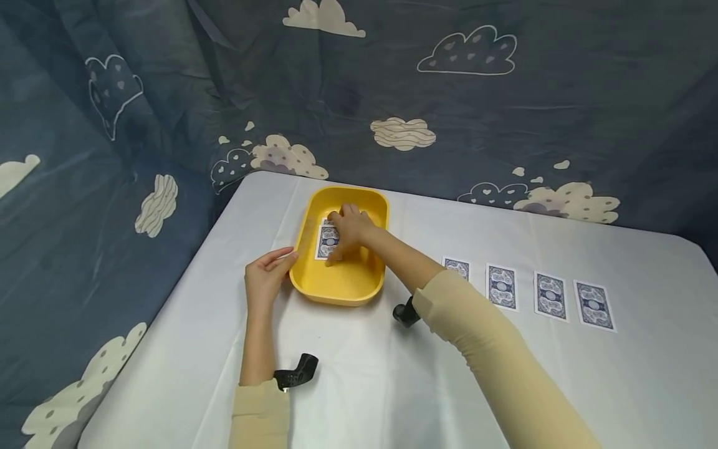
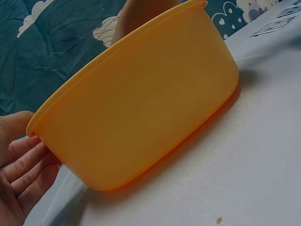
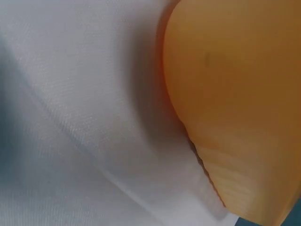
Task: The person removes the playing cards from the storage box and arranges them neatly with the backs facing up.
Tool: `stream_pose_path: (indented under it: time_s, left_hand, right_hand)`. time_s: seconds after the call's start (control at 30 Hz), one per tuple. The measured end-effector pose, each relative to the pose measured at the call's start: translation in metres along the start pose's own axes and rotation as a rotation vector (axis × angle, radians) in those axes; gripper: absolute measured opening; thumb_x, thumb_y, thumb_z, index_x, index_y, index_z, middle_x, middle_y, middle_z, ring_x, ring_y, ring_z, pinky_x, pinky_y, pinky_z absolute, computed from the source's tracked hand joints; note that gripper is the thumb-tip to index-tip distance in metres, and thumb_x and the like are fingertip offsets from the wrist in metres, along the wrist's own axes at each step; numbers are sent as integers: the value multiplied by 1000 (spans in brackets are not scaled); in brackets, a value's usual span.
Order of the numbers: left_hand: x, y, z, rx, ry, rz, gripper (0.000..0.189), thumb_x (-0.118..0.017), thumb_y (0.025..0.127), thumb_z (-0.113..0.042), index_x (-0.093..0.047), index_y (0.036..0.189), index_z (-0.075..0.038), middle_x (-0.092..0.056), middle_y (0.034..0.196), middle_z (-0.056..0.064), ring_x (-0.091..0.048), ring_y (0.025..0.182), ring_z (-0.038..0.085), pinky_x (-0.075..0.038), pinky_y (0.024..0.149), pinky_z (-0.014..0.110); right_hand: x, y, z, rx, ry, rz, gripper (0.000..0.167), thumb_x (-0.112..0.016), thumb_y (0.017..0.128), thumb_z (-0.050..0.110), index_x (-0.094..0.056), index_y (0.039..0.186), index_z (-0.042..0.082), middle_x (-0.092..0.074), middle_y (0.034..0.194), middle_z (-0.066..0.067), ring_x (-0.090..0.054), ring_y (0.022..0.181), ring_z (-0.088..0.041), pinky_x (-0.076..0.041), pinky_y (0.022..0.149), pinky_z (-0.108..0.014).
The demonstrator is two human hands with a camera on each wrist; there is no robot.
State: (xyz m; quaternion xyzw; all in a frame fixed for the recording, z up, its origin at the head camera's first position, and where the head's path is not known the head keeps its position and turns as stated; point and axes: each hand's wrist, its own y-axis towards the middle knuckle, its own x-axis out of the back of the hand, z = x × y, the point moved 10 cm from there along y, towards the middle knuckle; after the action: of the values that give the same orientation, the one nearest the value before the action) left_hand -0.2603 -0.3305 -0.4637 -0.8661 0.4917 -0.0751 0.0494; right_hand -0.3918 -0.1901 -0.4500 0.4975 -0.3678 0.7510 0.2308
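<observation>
My left hand (image 1: 266,279) holds the left side of a yellow plastic basin (image 1: 328,292), thumb at its rim and fingers against the outer wall, as the left wrist view also shows. My right hand (image 1: 352,232) reaches down into the basin. Its thumb and fingers bracket the near and far ends of a blue-and-white playing card (image 1: 327,242), lying back up. Part of that card is covered by the hand. Just beyond it, the edge of another card (image 1: 326,221) peeks out. Only the basin's outer wall (image 3: 235,94) and tablecloth appear in the right wrist view.
Several face-down cards (image 1: 502,287) lie in a row on the white tablecloth (image 1: 662,293) to the right, one partly behind my right forearm. Black wrist cameras (image 1: 297,371) sit on both wrists. A dark curtain (image 1: 359,87) with cloud prints hangs behind and to the left.
</observation>
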Motion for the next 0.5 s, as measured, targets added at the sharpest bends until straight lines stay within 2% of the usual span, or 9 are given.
stream_pose_path:
  time_s: [0.1,0.2,0.33,0.5]
  left_hand:
    - [1,0,1,-11,1,-9,35,-77,75,-25,-70,103,-4,-72,80,1,-66,67,10,-52,55,19]
    - [1,6,5,-47,-13,4,35,-78,74,-26,-70,101,-4,-72,82,5,-66,67,12,-53,55,21]
    - [1,21,24,-63,-14,-1,41,-80,70,-37,-72,99,-9,-72,82,3,-66,67,11,-53,55,22]
    - [3,29,35,-65,-6,-25,46,-81,65,-44,-73,98,-12,-72,80,2,-66,66,11,-53,55,22]
  right_hand:
    - [-4,2,1,14,3,9,96,-78,59,60,-40,134,15,-37,118,-9,-31,110,-23,-32,93,-36]
    - [-5,5,2,23,8,13,92,-78,60,60,-42,132,15,-38,118,-9,-32,109,-23,-30,93,-38]
    - [-6,7,2,21,17,13,89,-78,59,59,-43,129,16,-38,119,-8,-33,110,-23,-30,94,-38]
    - [-5,7,5,38,38,-10,87,-79,60,57,-43,128,16,-41,121,-8,-34,110,-23,-31,95,-38]
